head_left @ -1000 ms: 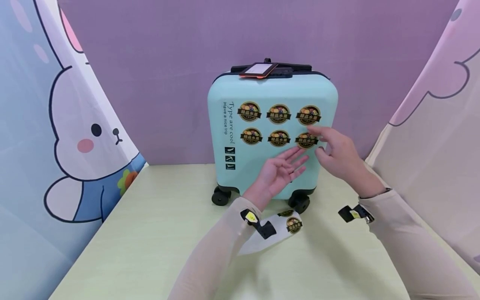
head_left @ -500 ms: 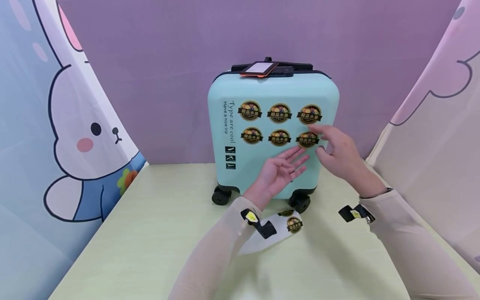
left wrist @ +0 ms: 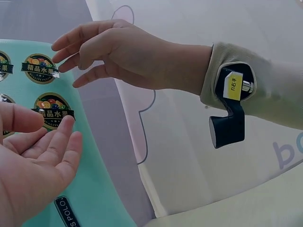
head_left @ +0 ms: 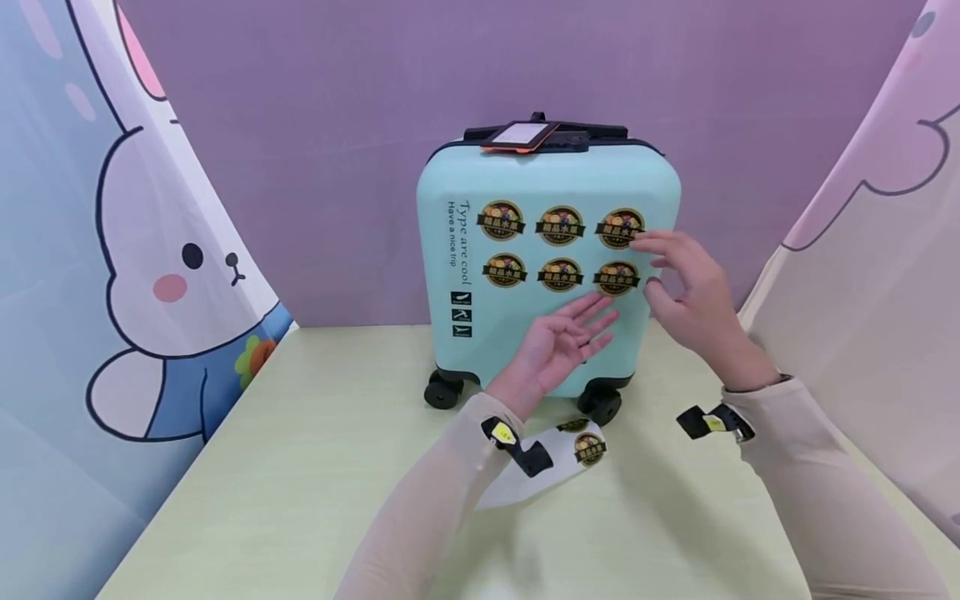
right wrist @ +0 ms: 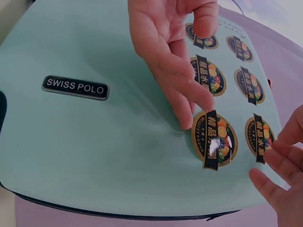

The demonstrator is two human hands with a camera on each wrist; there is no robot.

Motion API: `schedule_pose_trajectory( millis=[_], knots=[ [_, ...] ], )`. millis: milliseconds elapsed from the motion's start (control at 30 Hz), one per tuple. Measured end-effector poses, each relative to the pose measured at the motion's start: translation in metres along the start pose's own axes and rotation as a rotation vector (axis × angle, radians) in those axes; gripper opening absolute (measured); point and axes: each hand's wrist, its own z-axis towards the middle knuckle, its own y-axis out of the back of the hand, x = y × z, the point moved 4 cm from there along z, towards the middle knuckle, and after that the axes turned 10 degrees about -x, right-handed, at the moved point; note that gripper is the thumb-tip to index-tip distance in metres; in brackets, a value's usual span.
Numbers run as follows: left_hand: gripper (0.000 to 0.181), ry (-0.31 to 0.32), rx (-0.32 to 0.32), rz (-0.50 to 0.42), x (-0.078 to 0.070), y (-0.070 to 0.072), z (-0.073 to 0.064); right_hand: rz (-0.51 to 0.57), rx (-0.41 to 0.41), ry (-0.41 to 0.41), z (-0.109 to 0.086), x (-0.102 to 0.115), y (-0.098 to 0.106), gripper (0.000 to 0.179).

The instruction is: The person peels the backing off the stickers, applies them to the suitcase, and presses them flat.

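Note:
A mint-green suitcase (head_left: 525,179) stands upright on its wheels, with two rows of three round black-and-gold fruit stickers on its front. My left hand (head_left: 551,350) is palm up with fingers extended, its fingertips at the lower edge of the lower-right sticker (head_left: 617,277). Beside the upper-right sticker (head_left: 620,227), my right hand (head_left: 690,292) has loosely bent, spread fingers, the fingertips right at that sticker's outer edge. Nothing shows between its thumb and fingers in the left wrist view. Both stickers lie flat on the shell in the right wrist view.
A white backing sheet (head_left: 517,492) with a couple of stickers lies on the pale table (head_left: 337,500), partly under my left forearm. A luggage tag (head_left: 520,135) rests by the suitcase's top handle. Purple cloth (head_left: 300,167) hangs behind, and printed cloths flank both sides.
My right hand has moved up and slightly right, from between the two right-hand stickers to the upper one's edge. The left hand stays where it was.

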Motion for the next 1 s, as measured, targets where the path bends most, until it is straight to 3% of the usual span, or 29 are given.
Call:
schedule_pose_trajectory(
  millis=[400, 567, 733, 1000],
  knots=[
    [0.065, -0.013, -0.026, 0.048, -0.003, 0.004, -0.001, 0.178, -0.039, -0.144, -0.009, -0.006, -0.005, 0.042],
    [0.062, -0.038, -0.038, 0.162, -0.007, 0.014, 0.0, 0.198, -0.019, -0.28, -0.016, -0.009, -0.011, 0.029],
    [0.064, -0.054, -0.033, 0.282, -0.013, 0.024, -0.001, 0.295, -0.004, -0.411, -0.022, -0.013, -0.017, 0.022],
    [0.063, -0.069, -0.035, 0.378, -0.02, 0.03, -0.002, 0.437, -0.014, -0.511, -0.027, -0.024, -0.02, 0.021]
  ],
)
